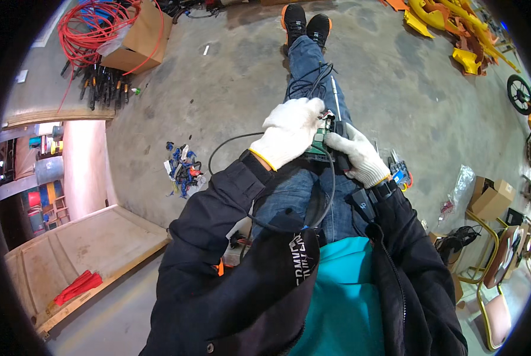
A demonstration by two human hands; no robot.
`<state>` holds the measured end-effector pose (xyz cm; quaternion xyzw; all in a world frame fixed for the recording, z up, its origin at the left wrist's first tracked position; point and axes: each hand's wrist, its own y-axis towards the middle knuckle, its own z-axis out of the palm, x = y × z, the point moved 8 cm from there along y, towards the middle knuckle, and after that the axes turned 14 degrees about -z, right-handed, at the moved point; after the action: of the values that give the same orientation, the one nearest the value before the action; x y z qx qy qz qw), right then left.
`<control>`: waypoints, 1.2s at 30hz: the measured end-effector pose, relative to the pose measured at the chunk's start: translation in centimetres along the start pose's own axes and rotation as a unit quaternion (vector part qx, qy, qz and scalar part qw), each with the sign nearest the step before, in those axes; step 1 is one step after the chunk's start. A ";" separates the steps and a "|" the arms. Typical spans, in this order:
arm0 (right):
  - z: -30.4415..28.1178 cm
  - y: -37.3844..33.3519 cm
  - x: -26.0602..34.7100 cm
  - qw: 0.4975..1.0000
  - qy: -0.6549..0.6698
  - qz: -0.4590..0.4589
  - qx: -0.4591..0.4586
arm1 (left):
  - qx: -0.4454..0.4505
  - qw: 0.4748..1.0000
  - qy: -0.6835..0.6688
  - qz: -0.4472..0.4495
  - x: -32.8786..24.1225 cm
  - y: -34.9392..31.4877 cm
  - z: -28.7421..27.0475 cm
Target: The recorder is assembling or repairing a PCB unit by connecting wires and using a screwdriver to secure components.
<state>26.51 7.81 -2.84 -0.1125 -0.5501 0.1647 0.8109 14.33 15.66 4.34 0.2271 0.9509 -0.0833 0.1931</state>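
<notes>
Head view: green circuit board over the thighs, between both gloved hands. Left hand curled at board's left side; can't tell its grip. Right hand clamped on screwdriver, shaft pointing away. Black cable loops nearby.

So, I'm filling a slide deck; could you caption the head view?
Gloved left hand at a green circuit board, gloved right hand holding a screwdriver, over blue jeans.

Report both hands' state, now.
Left hand: curled against the green circuit board; whether it grips it cannot be told.
Right hand: closed, holding the black-handled screwdriver.
</notes>
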 end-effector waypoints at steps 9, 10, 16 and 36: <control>0.4 0.4 -0.1 0.999 0.007 -0.047 -0.013 | 0.096 0.949 -0.208 -0.215 4.2 -0.5 -0.4; 0.4 0.4 -0.1 0.999 0.001 -0.047 -0.013 | 0.098 0.946 -0.210 -0.225 4.5 -0.5 -0.4; 0.3 0.1 0.1 0.999 -0.003 -0.037 -0.008 | 0.210 0.813 -0.461 -0.286 5.7 -1.1 1.1; 0.5 0.3 -0.5 0.997 0.073 -0.024 0.019 | 0.078 0.804 -0.502 -0.309 8.8 -3.2 0.1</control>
<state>25.87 7.92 -3.17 -0.0959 -0.4889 0.1471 0.8545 5.68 16.36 0.92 -0.1377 0.7316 -0.3149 0.5888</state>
